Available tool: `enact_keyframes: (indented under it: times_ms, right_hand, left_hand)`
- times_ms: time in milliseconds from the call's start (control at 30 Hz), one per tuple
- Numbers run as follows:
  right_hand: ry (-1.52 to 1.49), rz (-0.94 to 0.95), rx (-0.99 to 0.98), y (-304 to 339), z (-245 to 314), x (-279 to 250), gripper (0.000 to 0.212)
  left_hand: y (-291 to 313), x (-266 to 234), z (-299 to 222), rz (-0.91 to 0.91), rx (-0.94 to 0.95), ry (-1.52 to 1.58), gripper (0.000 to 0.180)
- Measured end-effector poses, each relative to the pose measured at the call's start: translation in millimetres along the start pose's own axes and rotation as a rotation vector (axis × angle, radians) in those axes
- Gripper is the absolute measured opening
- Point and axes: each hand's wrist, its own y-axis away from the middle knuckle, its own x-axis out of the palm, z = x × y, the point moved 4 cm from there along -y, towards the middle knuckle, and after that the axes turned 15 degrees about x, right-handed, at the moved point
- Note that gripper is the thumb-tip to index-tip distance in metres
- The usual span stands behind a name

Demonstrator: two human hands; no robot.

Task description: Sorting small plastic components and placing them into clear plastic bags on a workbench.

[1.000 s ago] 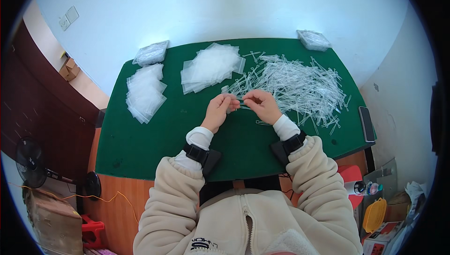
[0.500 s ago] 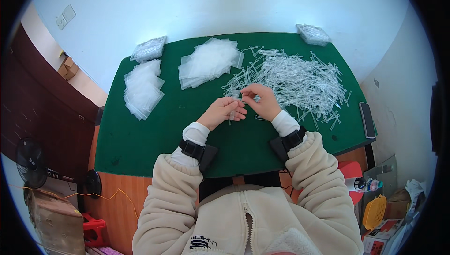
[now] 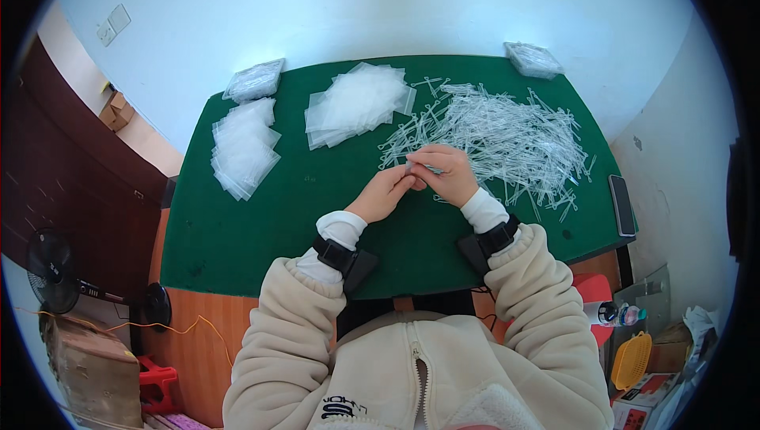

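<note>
My left hand (image 3: 384, 194) and my right hand (image 3: 448, 174) meet above the near left edge of a heap of thin clear plastic sticks (image 3: 507, 136) with small loops at their ends. Both hands are closed, thumbs and fingers pinching at a clear plastic bag (image 3: 409, 167). Only a small bit of the bag shows between the fingertips; the rest is hidden by my hands. Beyond them, toward the left, lies a spread pile of flat translucent plastic bags (image 3: 360, 106). Another fanned pile of bags (image 3: 244, 149) rests farther left.
The green-covered table (image 3: 261, 244) stands against a white wall. Wrapped clear packs sit at its far left (image 3: 255, 80) and far right (image 3: 533, 60) corners. A phone (image 3: 622, 205) lies along the right edge. On the floor at left are a fan (image 3: 52, 270) and a red stool (image 3: 158, 384).
My left hand has moved slightly right and turned from palm up to closed, meeting my right hand. The clear bag, seen upright across the left fingers before, is now mostly covered.
</note>
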Motion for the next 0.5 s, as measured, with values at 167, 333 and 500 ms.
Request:
enact_keyframes:
  times_ms: [167, 333, 500]
  right_hand:
    - [-0.036, 0.026, 0.055, -0.2, 2.5, 1.4, 0.022]
    - [-0.005, 0.051, 0.034, 0.0, 3.4, 1.3, 0.021]
    - [0.034, 0.026, 0.058, -0.3, -2.2, 2.4, 0.021]
  left_hand:
    - [1.5, -0.8, 1.6, -0.03, 0.003, 0.053, 0.021]
    - [0.3, -1.6, 2.7, -0.007, -0.024, -0.022, 0.021]
    - [0.5, -0.1, 8.0, -0.047, 0.018, 0.041, 0.022]
